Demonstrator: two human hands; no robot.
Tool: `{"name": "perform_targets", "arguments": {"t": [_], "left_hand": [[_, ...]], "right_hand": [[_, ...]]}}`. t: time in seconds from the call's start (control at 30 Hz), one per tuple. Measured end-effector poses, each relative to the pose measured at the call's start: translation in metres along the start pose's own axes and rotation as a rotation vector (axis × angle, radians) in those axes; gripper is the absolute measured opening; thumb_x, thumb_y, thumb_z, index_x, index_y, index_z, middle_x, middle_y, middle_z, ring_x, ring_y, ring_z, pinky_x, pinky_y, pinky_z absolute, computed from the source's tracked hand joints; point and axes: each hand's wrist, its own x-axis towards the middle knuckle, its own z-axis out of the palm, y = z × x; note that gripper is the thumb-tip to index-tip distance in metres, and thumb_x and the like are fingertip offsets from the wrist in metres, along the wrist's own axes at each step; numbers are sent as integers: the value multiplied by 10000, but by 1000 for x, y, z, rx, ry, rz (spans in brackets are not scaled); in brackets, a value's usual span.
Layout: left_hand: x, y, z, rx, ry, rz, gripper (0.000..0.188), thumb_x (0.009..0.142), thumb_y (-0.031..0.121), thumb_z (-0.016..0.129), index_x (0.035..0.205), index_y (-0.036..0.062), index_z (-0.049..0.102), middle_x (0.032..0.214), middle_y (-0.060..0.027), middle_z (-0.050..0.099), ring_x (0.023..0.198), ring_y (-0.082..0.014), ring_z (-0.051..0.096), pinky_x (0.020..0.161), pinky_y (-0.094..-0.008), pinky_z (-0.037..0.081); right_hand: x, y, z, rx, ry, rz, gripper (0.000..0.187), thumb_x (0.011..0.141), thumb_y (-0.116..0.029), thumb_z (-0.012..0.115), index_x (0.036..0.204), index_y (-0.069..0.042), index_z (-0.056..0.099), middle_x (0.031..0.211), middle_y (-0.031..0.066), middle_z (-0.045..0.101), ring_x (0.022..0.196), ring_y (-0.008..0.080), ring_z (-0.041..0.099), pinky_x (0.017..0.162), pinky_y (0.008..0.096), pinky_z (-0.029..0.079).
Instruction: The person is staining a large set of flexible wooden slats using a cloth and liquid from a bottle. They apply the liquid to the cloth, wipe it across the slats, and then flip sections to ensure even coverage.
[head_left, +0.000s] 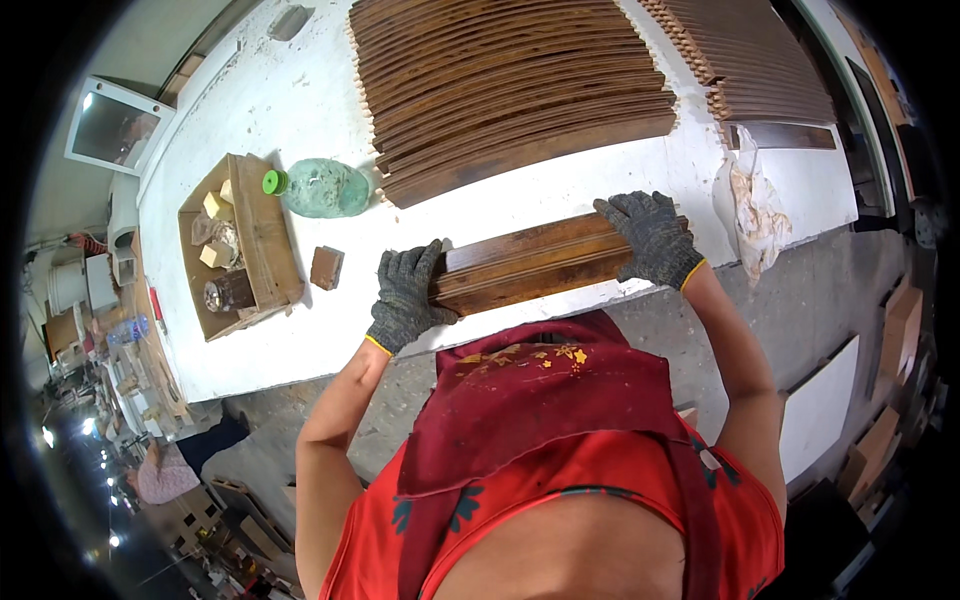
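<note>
A dark brown, grooved wooden board [535, 258] lies along the near edge of the white table [330, 350], slightly higher at its right end. Whether it is one piece or several pressed side by side, I cannot tell. My left hand [408, 295], in a dark grey knitted glove, grips its left end. Gloved the same way, my right hand [652, 238] holds the right end, fingers over the top. Just beyond, a long row of similar brown wooden strips [510, 90] is packed side by side, their pale ends showing.
On the left stand an open cardboard box [275, 240] with yellow sponge blocks and a jar, a greenish bottle [328, 188] lying down, and a small brown block [326, 268]. To the right are a crumpled plastic bag [752, 205] and more strips [760, 60]. Another person [170, 470] is far left.
</note>
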Motion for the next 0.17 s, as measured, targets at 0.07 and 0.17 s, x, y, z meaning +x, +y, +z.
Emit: {"name": "perform_targets", "arguments": {"t": [0.07,0.17], "left_hand": [[2,3,-3,-28,-42,3,1208,395,470,908,1426,121,385,1250,-132,534,1203,-312,474,1075,-512,269],[2,1,-1,-83,-135,-34,1194,403,459,908,1423,122,388,1242,-130,538,1199,-303,480,1067,-493,292]], "right_hand": [[3,-6,-9,-12,-75,28,1017,577,-392,854,1443,-182,362,1292,92,478,1184,279,449,1023,460,342],[0,-15,-15,-54,-130,62,990,595,-377,847,1441,-193,366,1244,77,495,1141,256,465,1006,441,356]]}}
